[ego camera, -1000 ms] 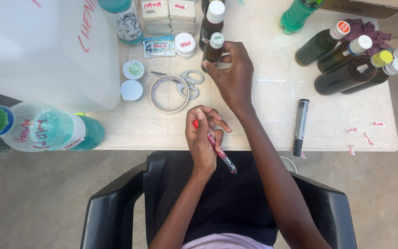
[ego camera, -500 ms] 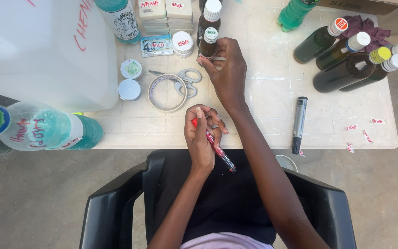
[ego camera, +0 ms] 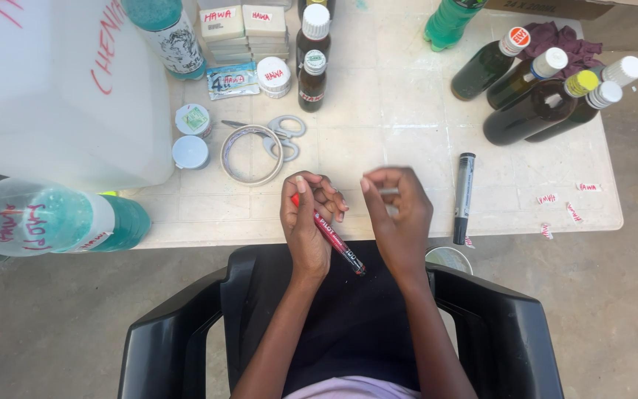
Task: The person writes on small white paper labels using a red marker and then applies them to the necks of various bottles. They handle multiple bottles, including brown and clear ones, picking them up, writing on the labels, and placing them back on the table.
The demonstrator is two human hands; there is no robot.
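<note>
The left hand [ego camera: 306,222] is gripping a red marker [ego camera: 331,236] at the near edge of the desk [ego camera: 378,140], fingers closed around its barrel, its dark end slanting off the edge toward the lap. Just beside it, the right hand [ego camera: 400,214] is pinching a small pale piece [ego camera: 388,191] between thumb and fingers; what it is cannot be told. A black marker [ego camera: 464,197] is lying to the right, and a tape ring [ego camera: 252,154] with scissors [ego camera: 283,136] beyond the left hand.

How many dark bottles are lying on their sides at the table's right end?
4, clustered at the far right: orange-capped, white-capped, yellow-capped, and another white-capped. A fifth white cap behind may be another.
</note>
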